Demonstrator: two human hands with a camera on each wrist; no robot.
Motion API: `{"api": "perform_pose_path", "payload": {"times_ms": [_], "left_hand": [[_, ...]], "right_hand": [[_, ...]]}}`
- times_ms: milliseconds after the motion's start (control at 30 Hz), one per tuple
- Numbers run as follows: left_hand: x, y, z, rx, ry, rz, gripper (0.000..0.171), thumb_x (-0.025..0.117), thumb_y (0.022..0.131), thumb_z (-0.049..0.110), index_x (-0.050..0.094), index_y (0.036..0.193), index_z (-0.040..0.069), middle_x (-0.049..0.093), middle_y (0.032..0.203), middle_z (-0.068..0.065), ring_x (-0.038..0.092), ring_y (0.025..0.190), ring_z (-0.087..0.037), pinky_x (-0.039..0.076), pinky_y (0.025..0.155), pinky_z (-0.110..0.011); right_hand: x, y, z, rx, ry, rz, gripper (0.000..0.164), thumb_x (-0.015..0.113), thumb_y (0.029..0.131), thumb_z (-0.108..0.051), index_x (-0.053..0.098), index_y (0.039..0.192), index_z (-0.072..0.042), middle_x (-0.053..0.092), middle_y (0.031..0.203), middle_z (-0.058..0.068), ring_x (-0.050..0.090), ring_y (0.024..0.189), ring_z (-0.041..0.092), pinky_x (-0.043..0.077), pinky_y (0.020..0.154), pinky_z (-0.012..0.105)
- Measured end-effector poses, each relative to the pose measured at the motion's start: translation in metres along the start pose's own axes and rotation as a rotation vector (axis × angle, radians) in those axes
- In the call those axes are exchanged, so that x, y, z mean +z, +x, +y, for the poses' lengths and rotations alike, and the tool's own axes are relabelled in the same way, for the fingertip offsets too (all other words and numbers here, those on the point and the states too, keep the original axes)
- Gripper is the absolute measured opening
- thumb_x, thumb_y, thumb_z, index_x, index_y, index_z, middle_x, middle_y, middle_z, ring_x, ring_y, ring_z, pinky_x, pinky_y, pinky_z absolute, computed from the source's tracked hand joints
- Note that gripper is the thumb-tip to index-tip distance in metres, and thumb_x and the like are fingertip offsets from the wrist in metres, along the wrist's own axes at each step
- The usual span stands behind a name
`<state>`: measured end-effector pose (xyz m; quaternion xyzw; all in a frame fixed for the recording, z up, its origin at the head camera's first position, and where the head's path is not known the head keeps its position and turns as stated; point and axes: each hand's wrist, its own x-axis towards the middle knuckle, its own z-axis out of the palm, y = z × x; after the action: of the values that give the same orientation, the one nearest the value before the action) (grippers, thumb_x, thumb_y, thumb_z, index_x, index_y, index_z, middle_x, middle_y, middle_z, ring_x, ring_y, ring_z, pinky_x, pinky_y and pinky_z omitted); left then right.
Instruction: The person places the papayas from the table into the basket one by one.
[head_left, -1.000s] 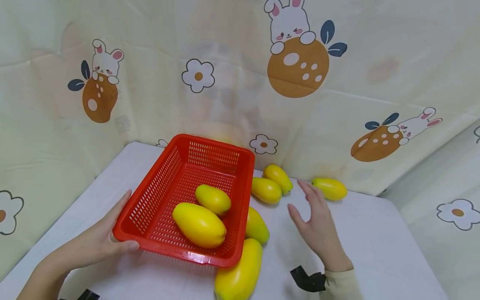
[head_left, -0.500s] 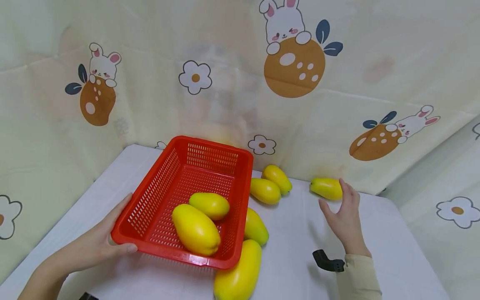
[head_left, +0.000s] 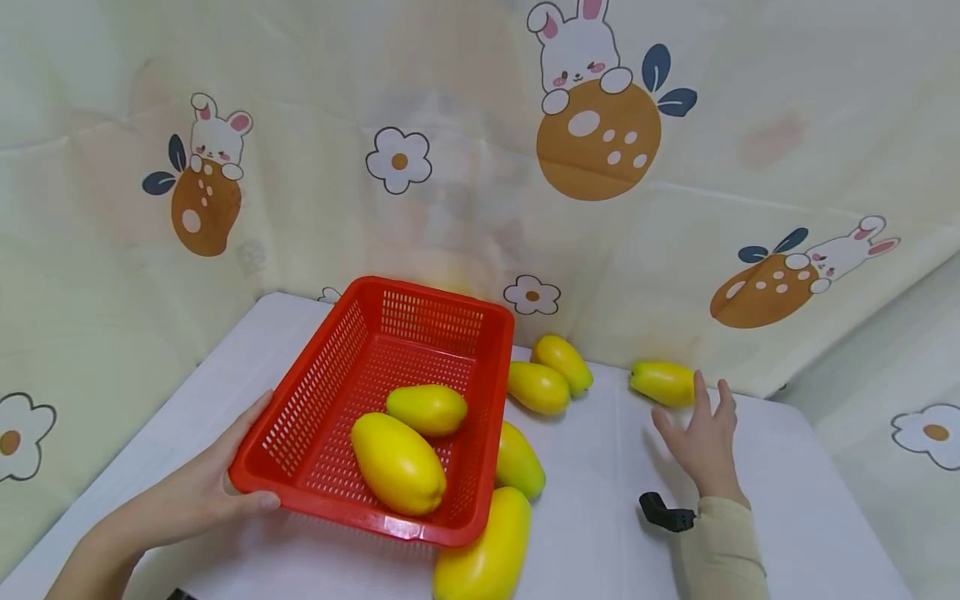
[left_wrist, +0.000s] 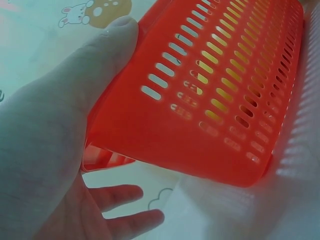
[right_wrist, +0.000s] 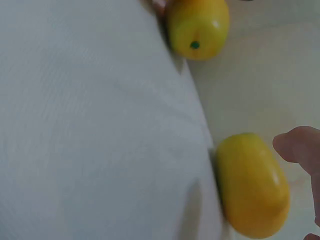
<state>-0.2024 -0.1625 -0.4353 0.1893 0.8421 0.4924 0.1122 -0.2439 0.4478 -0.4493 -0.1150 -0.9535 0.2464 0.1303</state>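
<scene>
The left hand [head_left: 201,492] grips the near left corner of the red basket [head_left: 341,509], thumb over the rim; in the left wrist view two fingers stretch free below it, while the others are hidden. The basket tilts above the desk [head_left: 585,525], and its underside is out of sight.

Inside lie a small yellow fruit [head_left: 427,409] and a large yellow fruit [head_left: 397,462], side by side; through the slots the wrist view gives only patches of yellow. Right of the basket, its wall covers part of a greenish-yellow fruit [head_left: 519,461]. The biggest fruit [head_left: 483,554] is partly masked by the near corner and cut off by the lower edge. Two more, a nearer fruit [head_left: 538,387] and a farther fruit [head_left: 562,364], sit close together beyond.

The right hand [head_left: 705,446] is empty, fingers spread, beside the lone fruit [head_left: 660,383] at the back; a fingertip overlaps the fruit's end in the head view, and whether they touch cannot be told. A pinkish shape at the top of the right wrist view is too blurred to identify.

On the curtain [head_left: 465,208], a faint grey mark [head_left: 252,254] near the left rabbit print [head_left: 210,183] is illegible.
</scene>
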Motion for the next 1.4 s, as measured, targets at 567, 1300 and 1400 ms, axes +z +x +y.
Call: {"api": "perform_pose_path", "payload": {"times_ms": [567, 1300, 1400], "left_hand": [[-0.003, -0.003, -0.003, 0.012, 0.005, 0.01, 0.104, 0.074, 0.079, 0.029, 0.001, 0.153, 0.031, 0.013, 0.157, -0.008, 0.034, 0.126, -0.01, 0.055, 0.074, -0.023], [0.0, -0.004, -0.003, -0.037, -0.05, -0.032, 0.098, 0.071, 0.082, 0.027, 0.001, 0.152, 0.032, 0.021, 0.153, -0.007, 0.046, 0.116, -0.012, 0.055, 0.074, -0.025], [0.0, -0.004, -0.001, -0.047, -0.055, -0.035, 0.098, 0.07, 0.083, 0.027, 0.001, 0.152, 0.034, 0.023, 0.152, -0.007, 0.047, 0.116, -0.013, 0.055, 0.074, -0.025]], "right_hand": [[0.021, 0.002, 0.02, 0.032, -0.044, -0.062, 0.073, 0.046, 0.097, -0.036, 0.011, 0.15, 0.001, -0.009, 0.155, 0.028, 0.009, 0.135, 0.058, 0.016, 0.104, 0.071], [0.018, 0.014, 0.034, -0.041, -0.18, -0.073, 0.069, 0.054, 0.092, -0.026, 0.021, 0.146, 0.002, 0.006, 0.151, 0.032, 0.023, 0.126, 0.056, 0.024, 0.099, 0.071], [0.018, 0.016, 0.034, -0.112, -0.162, -0.047, 0.063, 0.052, 0.092, -0.019, 0.023, 0.143, 0.004, 0.017, 0.15, 0.032, 0.029, 0.124, 0.056, 0.026, 0.098, 0.069]]}}
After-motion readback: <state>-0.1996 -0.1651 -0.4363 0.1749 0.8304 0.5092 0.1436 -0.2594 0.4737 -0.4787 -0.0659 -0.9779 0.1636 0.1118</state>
